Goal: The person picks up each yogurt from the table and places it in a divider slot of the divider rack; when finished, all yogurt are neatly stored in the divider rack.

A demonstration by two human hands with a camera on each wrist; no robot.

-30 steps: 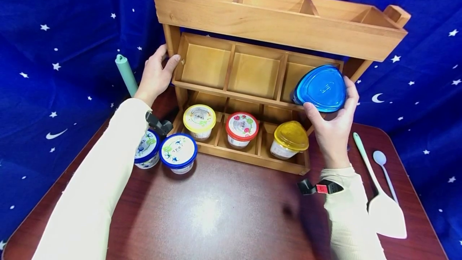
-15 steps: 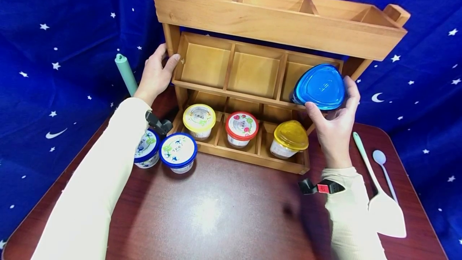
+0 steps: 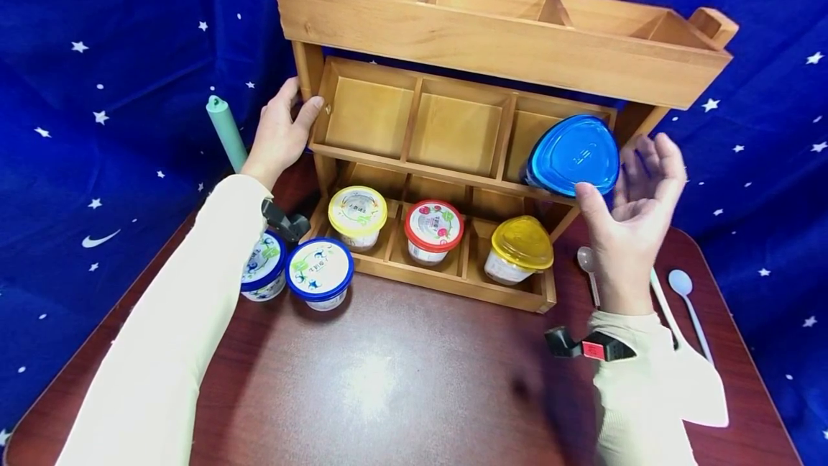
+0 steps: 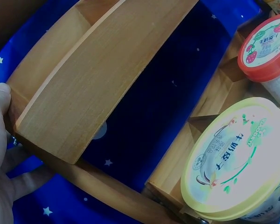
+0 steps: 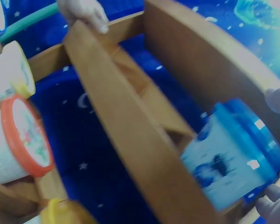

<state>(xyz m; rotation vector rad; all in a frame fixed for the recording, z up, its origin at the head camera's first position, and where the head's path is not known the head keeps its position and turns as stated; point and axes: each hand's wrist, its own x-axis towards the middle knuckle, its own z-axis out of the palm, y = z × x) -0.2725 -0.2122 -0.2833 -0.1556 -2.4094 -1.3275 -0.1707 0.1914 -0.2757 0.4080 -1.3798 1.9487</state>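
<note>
A wooden three-tier rack [image 3: 491,42] stands on the table. My left hand [image 3: 282,131] grips it at the left end of the middle tier, thumb on the tray corner and fingers behind the post. A tub with a blue rounded-triangle lid [image 3: 574,155] sits tilted in the middle tier's right compartment. My right hand [image 3: 637,218] is just right of that tub, fingers spread and loosely bent, holding nothing. Its thumb overlaps the lid's lower edge; touching or apart, I cannot tell. The bottom tier holds a yellow-lidded round tub [image 3: 358,213], a red-lidded tub [image 3: 434,229] and a yellow triangular-lidded tub [image 3: 521,247].
Two blue-lidded round tubs [image 3: 320,272] stand on the table [image 3: 382,394] at the front left, one partly behind the left sleeve. At the right lie a white spatula [image 3: 698,387], a pale spoon [image 3: 681,282] and a clear spoon [image 3: 586,259]. A green stick [image 3: 225,131] stands behind the left arm.
My right hand has let go of the blue-lidded tub and moved right, its fingers opening. The tub stays in the right compartment. My left hand has kept its hold on the rack.
</note>
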